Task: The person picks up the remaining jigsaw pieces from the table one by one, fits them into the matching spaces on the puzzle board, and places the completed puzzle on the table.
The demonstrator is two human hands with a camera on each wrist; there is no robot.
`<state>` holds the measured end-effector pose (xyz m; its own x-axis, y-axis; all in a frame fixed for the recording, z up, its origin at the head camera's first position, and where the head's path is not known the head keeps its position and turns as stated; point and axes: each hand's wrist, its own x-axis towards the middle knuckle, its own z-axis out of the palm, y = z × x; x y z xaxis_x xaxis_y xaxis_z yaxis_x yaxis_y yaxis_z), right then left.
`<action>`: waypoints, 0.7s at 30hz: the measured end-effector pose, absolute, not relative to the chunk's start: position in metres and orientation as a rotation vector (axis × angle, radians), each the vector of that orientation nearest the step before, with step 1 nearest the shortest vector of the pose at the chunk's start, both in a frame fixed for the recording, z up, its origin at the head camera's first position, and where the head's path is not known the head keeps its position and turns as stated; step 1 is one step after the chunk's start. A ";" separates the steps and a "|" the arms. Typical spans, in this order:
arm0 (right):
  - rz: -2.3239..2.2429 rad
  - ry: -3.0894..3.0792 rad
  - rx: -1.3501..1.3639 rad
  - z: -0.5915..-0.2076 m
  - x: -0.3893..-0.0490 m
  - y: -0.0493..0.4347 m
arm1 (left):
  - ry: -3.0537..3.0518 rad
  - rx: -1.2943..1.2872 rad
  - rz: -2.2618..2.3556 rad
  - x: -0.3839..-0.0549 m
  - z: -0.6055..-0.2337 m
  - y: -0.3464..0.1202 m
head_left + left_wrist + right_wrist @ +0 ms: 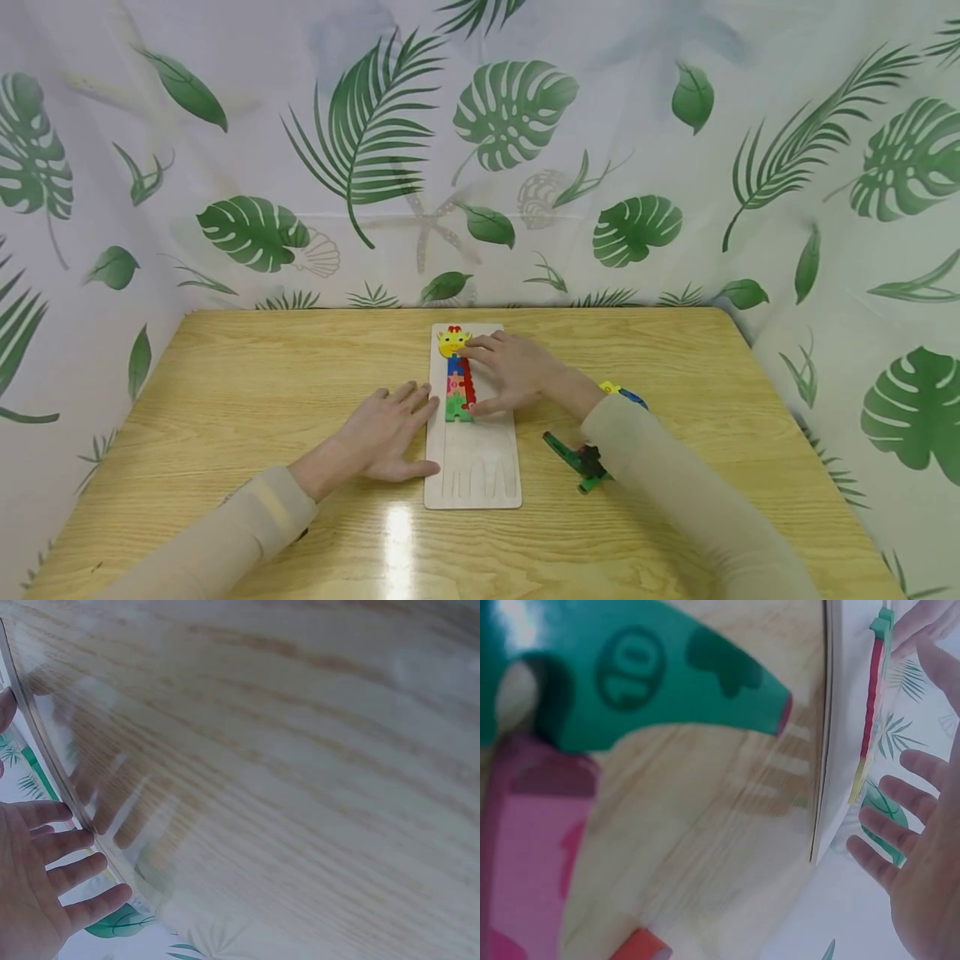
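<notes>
A pale wooden puzzle board (pixel 480 483) lies lengthwise on the table. In its upper part sit a yellow giraffe head (pixel 452 343), a blue piece (pixel 454 366), a pink piece (pixel 454 385), a green piece (pixel 456 408) and a red mane piece (pixel 469 387) along their right side. My left hand (pixel 386 433) rests at the board's left edge with fingers spread. Over the right side of the board reaches my right hand (pixel 513 371), its index finger near the head and its thumb by the mane's lower end. Its fingers look extended in the right wrist view.
Right of the board lie loose pieces: a dark green one (pixel 562 450) and a yellow and blue one (pixel 632 397), partly hidden by the right sleeve. In the right wrist view, a green piece marked 10 (pixel 697 682) and a pink piece (pixel 536 847) appear close up.
</notes>
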<state>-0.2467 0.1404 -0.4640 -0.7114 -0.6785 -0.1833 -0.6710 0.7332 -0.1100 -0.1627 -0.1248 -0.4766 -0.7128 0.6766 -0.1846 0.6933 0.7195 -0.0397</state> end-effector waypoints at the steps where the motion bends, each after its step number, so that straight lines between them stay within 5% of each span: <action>1: -0.062 2.724 -1.071 -0.464 -0.246 0.141 | 2.766 1.112 -0.154 -0.163 -0.477 -0.125; 21: -0.098 2.738 -1.098 -0.448 -0.239 0.143 | 2.755 1.093 -0.143 -0.169 -0.476 -0.125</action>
<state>-0.2392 0.1430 -0.4484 -0.7076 -0.6904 -0.1505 -0.6779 0.7233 -0.1315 -0.1694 -0.1249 -0.4756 -0.7157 0.6703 -0.1960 0.6870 0.7262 -0.0253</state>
